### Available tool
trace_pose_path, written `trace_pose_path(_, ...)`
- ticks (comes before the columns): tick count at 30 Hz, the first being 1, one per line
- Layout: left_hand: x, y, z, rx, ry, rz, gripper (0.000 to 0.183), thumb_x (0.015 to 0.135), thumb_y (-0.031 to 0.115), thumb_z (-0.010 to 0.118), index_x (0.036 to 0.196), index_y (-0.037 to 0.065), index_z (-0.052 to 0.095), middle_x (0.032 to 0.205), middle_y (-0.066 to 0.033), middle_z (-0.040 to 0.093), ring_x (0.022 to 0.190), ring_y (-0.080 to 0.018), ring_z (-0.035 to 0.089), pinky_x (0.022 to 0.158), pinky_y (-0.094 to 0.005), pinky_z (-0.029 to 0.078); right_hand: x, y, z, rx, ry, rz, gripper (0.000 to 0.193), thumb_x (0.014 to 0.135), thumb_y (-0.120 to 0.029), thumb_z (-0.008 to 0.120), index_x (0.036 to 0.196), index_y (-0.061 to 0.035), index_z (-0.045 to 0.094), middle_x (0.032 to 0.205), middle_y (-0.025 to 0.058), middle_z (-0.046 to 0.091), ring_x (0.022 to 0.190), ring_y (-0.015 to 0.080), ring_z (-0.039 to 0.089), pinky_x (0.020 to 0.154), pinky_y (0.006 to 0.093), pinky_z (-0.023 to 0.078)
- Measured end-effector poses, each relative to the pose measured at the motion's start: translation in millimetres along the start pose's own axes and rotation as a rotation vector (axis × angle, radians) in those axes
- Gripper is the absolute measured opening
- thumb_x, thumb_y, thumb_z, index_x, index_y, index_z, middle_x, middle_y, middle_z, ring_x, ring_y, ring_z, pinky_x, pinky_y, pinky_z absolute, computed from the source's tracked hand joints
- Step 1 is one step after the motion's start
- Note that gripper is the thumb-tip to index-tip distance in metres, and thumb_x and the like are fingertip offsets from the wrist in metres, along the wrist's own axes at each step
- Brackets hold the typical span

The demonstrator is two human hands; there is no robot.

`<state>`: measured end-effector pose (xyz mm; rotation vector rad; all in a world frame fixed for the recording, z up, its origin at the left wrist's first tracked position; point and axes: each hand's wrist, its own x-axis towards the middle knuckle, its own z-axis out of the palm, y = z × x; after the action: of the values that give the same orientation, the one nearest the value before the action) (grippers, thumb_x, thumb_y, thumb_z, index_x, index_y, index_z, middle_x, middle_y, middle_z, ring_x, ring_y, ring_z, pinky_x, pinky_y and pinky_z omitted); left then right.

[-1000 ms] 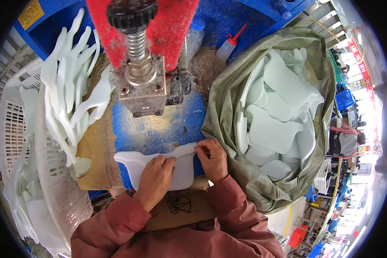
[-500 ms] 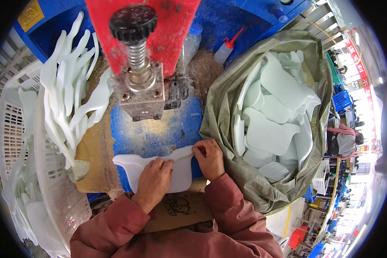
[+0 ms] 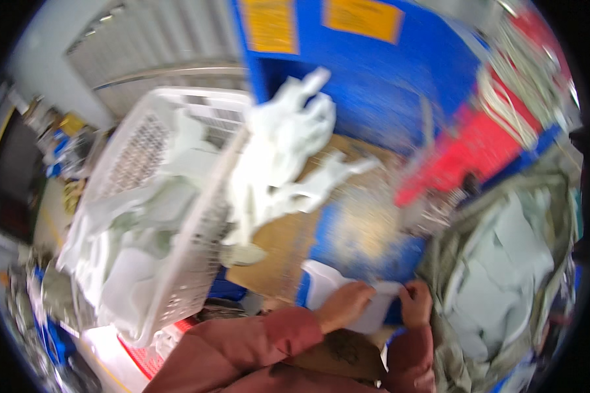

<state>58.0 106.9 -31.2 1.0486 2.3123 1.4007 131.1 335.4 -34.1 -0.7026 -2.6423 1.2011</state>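
Observation:
A smooth white panel with a wavy upper edge lies at the front of the blue work surface. My left hand rests across its middle, fingers bent together on the strip along that edge. At the panel's right corner my right hand pinches the end of the strip between thumb and fingers. Motion blur hides the exact finger contacts. Beyond the hands stands a red press, its tool head smeared in this view.
To the left, a white perforated basket holds white panels. Wavy white offcuts are piled between it and the work surface, over brown cardboard. A green-grey sack of white panels stands at right. Blue machine housing rises behind.
My view has swung left, so the basket shows more fully and the press sits farther right. Both hands are still on the panel, in nearly the same hold.

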Motion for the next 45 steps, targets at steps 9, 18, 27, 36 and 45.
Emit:
trace_pose_path(9, 5, -26, 21, 0.02, -0.255, -0.097, 0.03, 0.095, 0.018, 0.067, 0.12, 0.003, 0.06, 0.122, -0.0241, 0.064, 0.115, -0.0436, 0.062, 0.092, -0.0487, 0.051, 7, -3, -24, 0.44, -0.311, 0.466, 0.025, 0.096, -0.017, 0.071, 0.112, 0.0019, 0.067, 0.092, 0.0094, 0.07, 0.067, 0.0174, 0.067, 0.058, 0.032, 0.059)
trace_pose_path(18, 8, -60, 46, -0.318, 0.116, -0.025, 0.03, 0.089, 0.012, 0.067, 0.117, 0.004, 0.06, 0.093, -0.0154, 0.068, 0.09, -0.0385, 0.068, 0.08, -0.0495, 0.053, 2, -21, -11, 0.209, -0.282, 0.013, 0.021, 0.094, -0.015, 0.072, 0.102, 0.004, 0.074, 0.086, 0.0105, 0.073, 0.074, 0.0184, 0.07, 0.064, 0.031, 0.059)
trace_pose_path(27, -4, -6, -53, 0.216, 0.425, 0.626, 0.048, 0.083, 0.026, 0.08, 0.122, 0.005, 0.061, 0.102, -0.0211, 0.071, 0.094, -0.0384, 0.069, 0.081, -0.0509, 0.053, -51, -34, -32, -0.307, 0.132, -0.748, 0.016, 0.094, -0.021, 0.076, 0.109, -0.0202, 0.081, 0.107, 0.006, 0.079, 0.086, 0.0282, 0.072, 0.077, 0.0441, 0.056)
trace_pose_path(36, -33, 49, -181, 0.296, -0.212, 0.37, 0.03, 0.093, 0.028, 0.069, 0.114, 0.007, 0.068, 0.1, -0.0213, 0.072, 0.09, -0.0369, 0.071, 0.069, -0.0473, 0.057, -67, -114, -60, 0.227, -0.24, -0.588, 0.044, 0.101, -0.016, 0.069, 0.141, -0.0003, 0.06, 0.128, 0.0137, 0.072, 0.107, 0.0219, 0.07, 0.088, 0.036, 0.056)
trace_pose_path(45, -81, 0, -413, 1.206, 0.634, 0.092, 0.061, 0.091, 0.019, 0.071, 0.147, 0.003, 0.052, 0.127, -0.0173, 0.069, 0.114, -0.0355, 0.066, 0.109, -0.0504, 0.047, -78, -133, -69, 0.318, -0.261, -0.443, 0.028, 0.094, -0.015, 0.072, 0.118, -0.0002, 0.072, 0.107, 0.015, 0.076, 0.096, 0.0232, 0.073, 0.085, 0.0382, 0.059)
